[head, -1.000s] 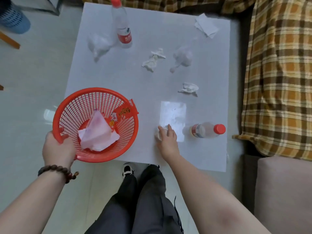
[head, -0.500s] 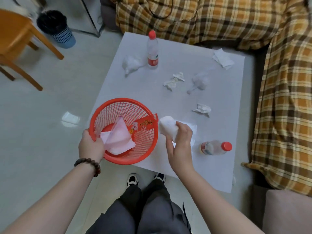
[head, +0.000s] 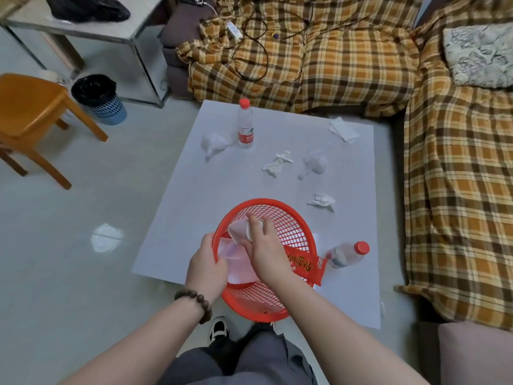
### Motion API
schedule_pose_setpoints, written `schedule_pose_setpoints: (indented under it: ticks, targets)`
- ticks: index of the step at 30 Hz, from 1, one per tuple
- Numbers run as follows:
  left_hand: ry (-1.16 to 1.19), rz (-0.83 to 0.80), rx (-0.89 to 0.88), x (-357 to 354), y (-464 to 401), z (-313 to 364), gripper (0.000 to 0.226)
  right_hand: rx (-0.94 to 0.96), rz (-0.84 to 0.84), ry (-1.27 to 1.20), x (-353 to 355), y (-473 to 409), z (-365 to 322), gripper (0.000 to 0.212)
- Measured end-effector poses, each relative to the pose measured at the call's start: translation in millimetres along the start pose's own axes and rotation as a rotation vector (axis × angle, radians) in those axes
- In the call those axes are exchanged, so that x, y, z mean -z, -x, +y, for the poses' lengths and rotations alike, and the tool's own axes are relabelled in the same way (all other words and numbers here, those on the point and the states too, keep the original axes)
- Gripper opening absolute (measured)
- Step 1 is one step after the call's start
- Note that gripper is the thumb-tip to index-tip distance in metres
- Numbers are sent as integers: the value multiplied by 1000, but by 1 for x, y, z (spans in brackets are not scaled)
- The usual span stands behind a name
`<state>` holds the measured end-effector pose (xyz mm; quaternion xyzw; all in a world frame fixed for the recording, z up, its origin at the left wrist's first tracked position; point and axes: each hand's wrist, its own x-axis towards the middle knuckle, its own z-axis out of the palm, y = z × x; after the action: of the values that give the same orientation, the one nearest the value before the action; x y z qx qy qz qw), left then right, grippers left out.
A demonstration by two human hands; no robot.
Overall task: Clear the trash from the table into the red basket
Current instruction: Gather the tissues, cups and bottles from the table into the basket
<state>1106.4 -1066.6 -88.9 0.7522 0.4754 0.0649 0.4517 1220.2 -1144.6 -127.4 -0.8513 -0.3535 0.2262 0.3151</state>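
The red basket (head: 291, 223) is tilted toward me at the near edge of the white table (head: 216, 195). My left hand (head: 205, 269) grips its left rim. Inside the basket, my right hand (head: 265, 245) is closed around a white plastic cup (head: 238, 232). A pale plastic bag (head: 238, 262) lies in the basket, and a red wrapper (head: 306, 263) hangs over its right rim. On the table remain crumpled tissues (head: 277, 164) (head: 322, 201), clear plastic bags (head: 215, 141) (head: 315, 163), a folded paper (head: 343, 130), an upright bottle (head: 245, 125) and a lying bottle (head: 347, 254).
A plaid-covered sofa (head: 458, 190) wraps the table's far and right sides. An orange chair (head: 30, 118) and a blue bin with a black liner (head: 98, 98) stand on the floor at left. A white scrap (head: 107, 237) lies on the floor.
My right hand lifted the white cup off the table and carried it left into the basket. The basket has shifted right and tipped toward me; the view pulled back.
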Motion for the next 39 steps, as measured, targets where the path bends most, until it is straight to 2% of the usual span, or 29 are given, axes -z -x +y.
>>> schedule_pose_setpoints:
  ticks: [3,6,10,15,18,20,23,26,28,30,32,35,36,39]
  targets:
    - [10,-14,20,5,-1,-9,34,-2,-13,19,-1,4,0,54]
    - [37,1,31,6,-5,-13,28,-23,-12,71,0,11,-1,66]
    - [77,-7,48,3,-14,-10,28,-16,71,105,9,24,-7,72]
    - [72,-46,102,-7,-29,-6,33,-67,289,78,37,42,-7,63]
    - [59,-39,144,-12,-34,-5,33,-143,476,129,64,47,17,59]
    - [53,-12,172,-14,-35,-5,33,-222,513,189,84,48,44,60]
    - [33,28,214,-20,-33,-3,30,-319,434,276,105,43,91,66]
    - [28,115,268,-33,-30,3,25,-368,178,354,111,35,135,73]
    - [22,188,314,-46,-25,10,21,-362,-13,320,111,32,161,65]
    - [28,251,362,-59,-17,19,22,-296,-118,280,112,35,184,44]
    - [27,317,393,-73,-7,26,22,-174,-135,344,118,39,202,25]
    - [21,399,433,-92,13,35,19,-62,-158,361,136,37,222,15]
    - [21,412,440,-98,19,37,18,-75,-126,298,144,35,225,14]
    - [19,431,449,-113,36,43,19,-231,165,-22,177,32,217,16]
